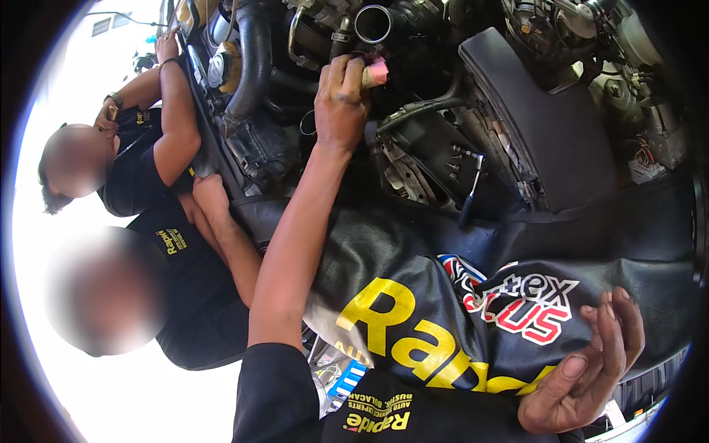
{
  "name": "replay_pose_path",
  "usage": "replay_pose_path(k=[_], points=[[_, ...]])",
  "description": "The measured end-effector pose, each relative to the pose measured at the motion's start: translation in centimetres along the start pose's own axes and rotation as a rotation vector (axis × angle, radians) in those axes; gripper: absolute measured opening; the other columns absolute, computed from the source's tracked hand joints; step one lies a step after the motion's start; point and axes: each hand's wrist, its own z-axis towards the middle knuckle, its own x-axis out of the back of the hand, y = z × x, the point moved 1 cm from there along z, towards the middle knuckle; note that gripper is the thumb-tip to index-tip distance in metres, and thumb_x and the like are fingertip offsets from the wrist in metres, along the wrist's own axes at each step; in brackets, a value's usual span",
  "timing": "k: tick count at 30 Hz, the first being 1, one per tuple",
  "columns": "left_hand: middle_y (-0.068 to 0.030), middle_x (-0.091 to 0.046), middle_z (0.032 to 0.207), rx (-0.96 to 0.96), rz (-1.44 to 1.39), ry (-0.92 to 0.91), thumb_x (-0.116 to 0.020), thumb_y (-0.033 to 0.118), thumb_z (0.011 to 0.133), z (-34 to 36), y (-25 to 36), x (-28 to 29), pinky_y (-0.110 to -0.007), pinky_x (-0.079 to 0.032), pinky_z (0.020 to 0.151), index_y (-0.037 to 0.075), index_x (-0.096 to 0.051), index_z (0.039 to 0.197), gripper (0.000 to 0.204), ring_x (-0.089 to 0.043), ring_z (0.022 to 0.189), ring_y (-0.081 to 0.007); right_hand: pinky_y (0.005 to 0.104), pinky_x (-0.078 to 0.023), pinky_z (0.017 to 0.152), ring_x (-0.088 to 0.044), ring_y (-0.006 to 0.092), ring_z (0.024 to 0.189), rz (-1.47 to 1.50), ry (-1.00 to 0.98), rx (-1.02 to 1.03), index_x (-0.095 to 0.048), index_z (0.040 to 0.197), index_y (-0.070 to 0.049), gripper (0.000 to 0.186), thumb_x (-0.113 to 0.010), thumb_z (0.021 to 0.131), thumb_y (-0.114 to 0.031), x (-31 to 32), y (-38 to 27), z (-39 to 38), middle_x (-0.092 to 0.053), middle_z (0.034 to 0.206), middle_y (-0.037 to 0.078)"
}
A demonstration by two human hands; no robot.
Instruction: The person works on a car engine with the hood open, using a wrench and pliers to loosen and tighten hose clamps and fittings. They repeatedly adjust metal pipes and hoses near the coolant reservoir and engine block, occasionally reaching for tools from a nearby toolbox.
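Observation:
My left arm reaches far into an engine bay, and my left hand is closed round a small pink and pale-yellow folded piece, which looks like cloth or paper. Just above the hand are a metal hose fitting and the open round end of a dark pipe. At the lower right my right hand is held up with its fingers stretched and holds nothing. Behind it, a black fender cover with large yellow lettering lies over the car's edge.
A ratchet and several small metal parts rest on a dark surface right of my left arm. A long black cover lies beyond. Two people in black shirts lean in at the left, near a black hose.

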Motion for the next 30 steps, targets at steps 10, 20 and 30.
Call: replay_pose_path(k=[10,20,30], points=[[-0.0113,-0.065,0.115,0.097,-0.051,0.176,-0.078,-0.002,0.071,0.9,1.0,0.8,-0.046,-0.053,0.088,0.009,-0.072,0.111,0.042,-0.063,0.106,-0.0362,0.0407,-0.048,0.111,-0.048,0.0369,0.144,0.006,0.063,-0.012,-0.047,0.145,0.013,0.047,-0.036,0.104,-0.008,-0.5,0.1,-0.1,-0.043,0.153,0.034],[-0.0117,-0.067,0.111,0.11,-0.006,-0.006,-0.076,-0.005,0.071,-2.4,-0.8,0.2,-0.045,-0.057,0.085,0.005,-0.074,0.106,0.037,-0.066,0.104,-0.0357,0.0343,-0.061,0.088,-0.059,0.0381,0.125,0.034,0.104,0.134,-0.055,0.133,0.017,0.041,-0.047,0.108,-0.014,-1.0,0.1,1.7,-0.05,0.139,0.033],[-0.0096,-0.064,0.119,-0.019,0.045,0.049,-0.08,0.004,0.073,-0.1,1.9,-1.1,-0.043,-0.057,0.083,0.012,-0.075,0.105,0.033,-0.062,0.103,-0.0318,0.0316,-0.067,0.083,-0.066,0.0382,0.113,0.078,0.176,0.192,-0.063,0.12,0.021,0.038,-0.052,0.11,-0.015,-1.6,-0.3,2.5,-0.059,0.126,0.032]])
